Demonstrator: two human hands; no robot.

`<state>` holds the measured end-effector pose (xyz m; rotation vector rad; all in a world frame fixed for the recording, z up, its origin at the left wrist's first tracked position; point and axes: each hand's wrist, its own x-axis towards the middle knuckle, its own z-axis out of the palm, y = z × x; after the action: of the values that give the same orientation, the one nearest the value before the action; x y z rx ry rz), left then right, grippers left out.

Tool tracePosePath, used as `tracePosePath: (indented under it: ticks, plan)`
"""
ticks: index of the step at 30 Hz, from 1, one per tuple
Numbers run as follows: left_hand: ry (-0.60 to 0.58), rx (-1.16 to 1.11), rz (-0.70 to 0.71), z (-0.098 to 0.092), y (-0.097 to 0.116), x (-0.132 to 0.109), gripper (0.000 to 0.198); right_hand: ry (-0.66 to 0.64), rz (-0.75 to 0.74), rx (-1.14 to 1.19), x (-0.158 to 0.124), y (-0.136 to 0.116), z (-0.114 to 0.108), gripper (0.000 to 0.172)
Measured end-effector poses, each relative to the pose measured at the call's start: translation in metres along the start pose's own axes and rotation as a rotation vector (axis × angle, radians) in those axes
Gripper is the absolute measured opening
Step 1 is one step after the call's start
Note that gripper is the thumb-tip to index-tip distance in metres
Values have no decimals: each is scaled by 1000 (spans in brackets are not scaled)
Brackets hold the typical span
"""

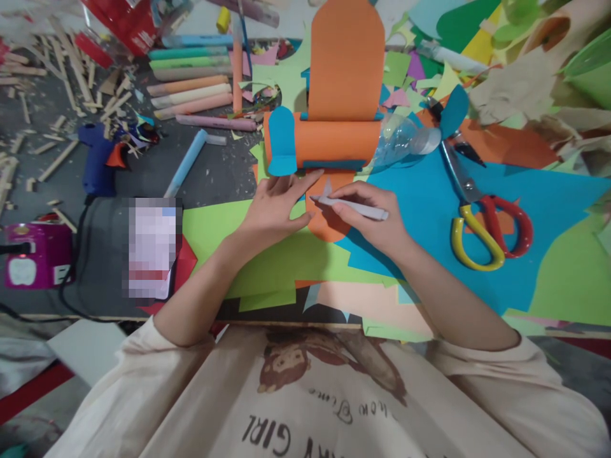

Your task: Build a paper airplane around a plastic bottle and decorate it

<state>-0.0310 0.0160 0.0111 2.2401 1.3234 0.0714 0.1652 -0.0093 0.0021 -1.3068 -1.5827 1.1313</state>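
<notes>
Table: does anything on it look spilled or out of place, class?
Yes: wood sticks lie strewn at the picture's upper left, pointing every way. They look spilled, while most markers nearby lie in a row.

Orange flap (329,225): matt paper; bottle (397,137): clear, glossy plastic; scissor blades (457,169): smooth metal.

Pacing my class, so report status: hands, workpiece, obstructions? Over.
Right hand grips gray marker, tip at orange flap. Left hand spread at flap's left edge. Gray pointed shape on flap. Scissors right, touching neither hand.
</notes>
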Motion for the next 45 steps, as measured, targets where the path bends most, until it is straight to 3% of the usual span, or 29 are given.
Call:
tracePosePath:
  ticks: [14, 45]
  plan:
    - [-3, 29, 4, 1, 0, 1, 60, -37, -58, 32, 1, 3, -1, 13]
    - [22, 32, 22, 2, -1, 1, 58, -11, -26, 63, 0, 3, -2, 14]
